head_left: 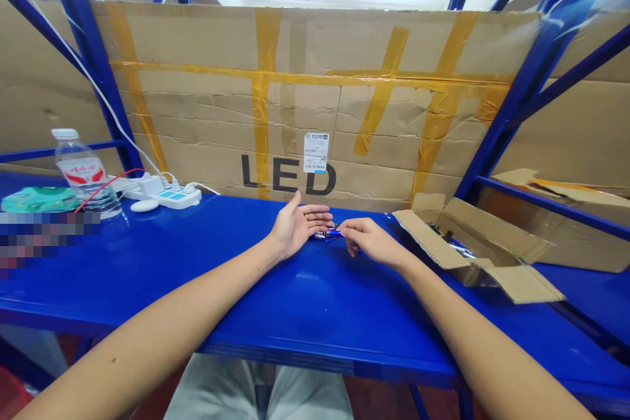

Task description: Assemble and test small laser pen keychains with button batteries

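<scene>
Lying on the blue worktop (pixel 315 302) between the two hands is a small part (pixel 327 234), blue with some silver on it. It sits about at the middle of the worktop, towards the back, just in front of the cardboard sheet (pixel 207 118). Its long axis goes from left to right, from one hand to the other. It is too small to tell which end is which.

The right hand (pixel 370 241) touches the right end of the part. Its fingers (pixel 350 231) are bent, and the tips of the thumb and first finger are pinched on this end. The left hand (pixel 295 228) stands on its edge just beside the left end, with the palm turned to the part. Its fingers (pixel 319 212) are straight and close together, holding nothing. There is a ring on one of them.

To the right, near the right hand, an open box (pixel 492 239) lies with its flaps spread; one flap comes close to the right wrist. Behind the hands, the sheet carries the letters "LED" and a white label (pixel 315 152), and it closes the back of the worktop. Well apart on the left are a power strip (pixel 176 197) with white cables, a bottle (pixel 83 174) and a green pack (pixel 39 199). Blue rack posts (pixel 522 92) stand on both sides. Nothing lies between the hands and the part.
</scene>
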Demonstrator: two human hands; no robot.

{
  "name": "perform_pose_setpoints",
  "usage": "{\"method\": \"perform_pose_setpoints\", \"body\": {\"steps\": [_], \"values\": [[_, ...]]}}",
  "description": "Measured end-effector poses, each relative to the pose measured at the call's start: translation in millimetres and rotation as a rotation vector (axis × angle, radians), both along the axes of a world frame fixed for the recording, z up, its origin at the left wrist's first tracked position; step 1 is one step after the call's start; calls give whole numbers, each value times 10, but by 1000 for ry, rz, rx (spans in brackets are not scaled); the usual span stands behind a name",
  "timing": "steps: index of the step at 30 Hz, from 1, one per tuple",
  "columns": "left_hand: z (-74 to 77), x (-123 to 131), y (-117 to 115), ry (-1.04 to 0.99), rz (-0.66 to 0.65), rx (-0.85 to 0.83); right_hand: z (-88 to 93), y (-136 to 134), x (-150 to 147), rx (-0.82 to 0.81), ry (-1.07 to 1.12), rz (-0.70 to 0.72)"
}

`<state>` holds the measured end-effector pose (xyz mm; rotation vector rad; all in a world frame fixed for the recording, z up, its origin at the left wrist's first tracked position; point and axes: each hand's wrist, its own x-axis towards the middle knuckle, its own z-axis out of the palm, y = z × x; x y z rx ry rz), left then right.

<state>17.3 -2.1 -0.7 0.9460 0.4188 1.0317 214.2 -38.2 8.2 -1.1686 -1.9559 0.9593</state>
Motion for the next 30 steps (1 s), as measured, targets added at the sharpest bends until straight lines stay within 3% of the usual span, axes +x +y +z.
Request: {"method": "perform_pose_setpoints", "body": {"steps": [6, 16, 30], "values": [[-14, -5, 3, -7, -7, 3, -3, -7, -21, -50, 73, 0], [2, -1, -10, -2, 2, -14, -17, 29, 8, 96, 49, -123], [4, -2, -15, -2, -9, -11, 4, 17, 4, 69, 58, -93]]}}
